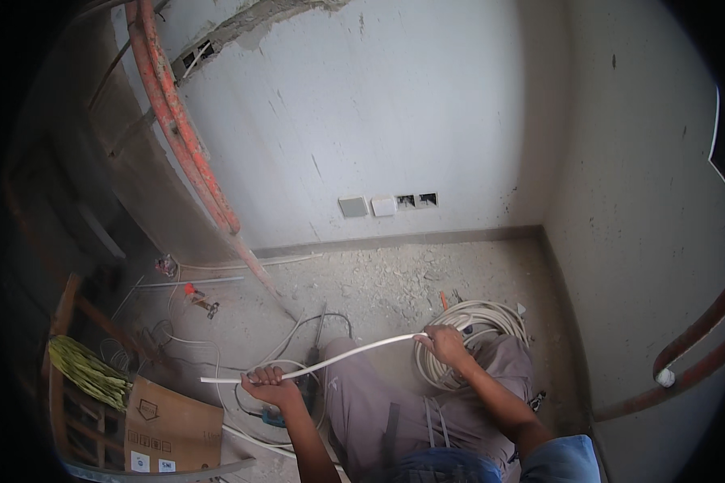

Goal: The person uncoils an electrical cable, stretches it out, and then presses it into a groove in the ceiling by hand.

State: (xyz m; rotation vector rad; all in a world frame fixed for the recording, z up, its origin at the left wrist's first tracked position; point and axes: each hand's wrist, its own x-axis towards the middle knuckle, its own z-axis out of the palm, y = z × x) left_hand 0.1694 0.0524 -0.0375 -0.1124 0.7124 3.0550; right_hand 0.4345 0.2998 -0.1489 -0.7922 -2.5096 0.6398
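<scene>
A length of white cable [346, 354] stretches across in front of me, bowed slightly upward between my hands. Its free end sticks out to the left past my left hand [269, 385], whose fingers are wrapped round it. At the other side my right hand [445, 344] grips the same cable, above my right thigh. Just beyond that hand a big coil of white cable [498, 317] lies on the floor, partly covered by my knee. A power tool [274, 415] with a blue-green part rests by my left forearm, mostly hidden.
Orange-red poles [187, 137] lean at the left. A cardboard box [173, 427] and yellow-green bundle [90, 372] stand at lower left. An orange-handled tool [201, 299] lies among loose wires. Rubble [403, 274] covers the floor by the wall, below open socket boxes [416, 200].
</scene>
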